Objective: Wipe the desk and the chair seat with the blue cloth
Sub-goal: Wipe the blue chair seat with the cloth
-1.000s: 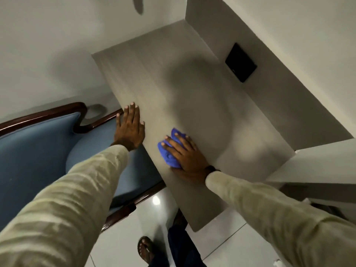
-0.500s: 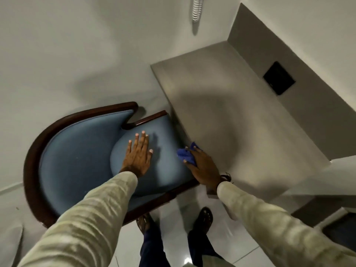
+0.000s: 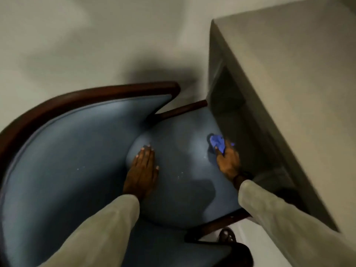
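Observation:
A chair with a blue padded seat (image 3: 183,174) and a dark wooden frame fills the lower left. The grey desk (image 3: 292,78) stands at the upper right, and its front edge overhangs the seat's right side. My left hand (image 3: 143,168) lies flat on the middle of the seat, fingers together and pointing away from me. My right hand (image 3: 228,160) presses the crumpled blue cloth (image 3: 216,141) onto the seat's right part, close under the desk edge. The cloth sticks out beyond my fingertips.
The chair's curved blue backrest (image 3: 67,151) with its wooden rim wraps around the left side. A pale wall lies beyond the chair. One sandalled foot (image 3: 226,235) shows on the light floor below the seat's front rail.
My right hand has carried the blue cloth off the desk edge and down onto the chair seat. The left hand moved from the desk to the seat. My view has swung left and closer.

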